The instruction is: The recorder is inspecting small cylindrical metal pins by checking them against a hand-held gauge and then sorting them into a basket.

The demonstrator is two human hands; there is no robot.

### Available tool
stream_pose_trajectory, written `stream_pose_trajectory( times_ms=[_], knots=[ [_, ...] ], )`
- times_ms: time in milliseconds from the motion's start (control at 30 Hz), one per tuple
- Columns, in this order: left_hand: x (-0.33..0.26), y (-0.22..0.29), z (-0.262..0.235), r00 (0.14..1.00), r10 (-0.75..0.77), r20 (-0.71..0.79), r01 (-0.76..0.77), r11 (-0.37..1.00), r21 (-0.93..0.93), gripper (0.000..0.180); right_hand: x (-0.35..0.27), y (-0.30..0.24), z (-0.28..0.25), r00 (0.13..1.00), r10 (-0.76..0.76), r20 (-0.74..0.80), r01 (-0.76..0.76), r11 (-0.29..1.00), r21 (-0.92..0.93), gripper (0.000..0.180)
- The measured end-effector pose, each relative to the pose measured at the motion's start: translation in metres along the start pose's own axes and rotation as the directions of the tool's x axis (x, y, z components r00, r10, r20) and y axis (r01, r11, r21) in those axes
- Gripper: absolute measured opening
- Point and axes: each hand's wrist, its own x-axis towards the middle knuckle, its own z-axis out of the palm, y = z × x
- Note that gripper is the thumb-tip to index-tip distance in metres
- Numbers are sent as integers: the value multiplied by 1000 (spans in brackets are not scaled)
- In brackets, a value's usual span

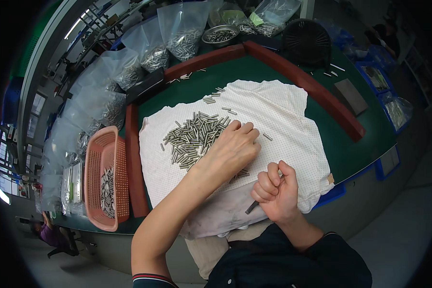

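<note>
Metal pins (197,134) heaped on white cloth (293,139). Left hand (235,146) at heap's edge; can't tell its grip. Right hand (276,192) closed around dark rod (252,207). Yellow-green label (256,19) illegible from here.

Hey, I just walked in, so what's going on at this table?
A person is working over a heap of short metal pins spread on a white cloth. Their left hand reaches over the heap's right side with fingers curled; the fingertips are hidden, so I can't tell whether it holds anything. Their right hand is closed around a slim dark stick. More pins lie in the pink basket to the left.
</note>
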Motion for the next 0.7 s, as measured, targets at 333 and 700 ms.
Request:
stream_pose_trajectory(
  times_ms=[333,700],
  knots=[
    [-19,4,-12,965,-188,-184,166,977,-131,11,3,4,-1,1000,-2,-14,2,1000,-4,38],
    [-158,94,-37,687,-696,-211,651,718,-247,21,-5,21,20,990,-120,76,129,983,-128,41]
  ],
)
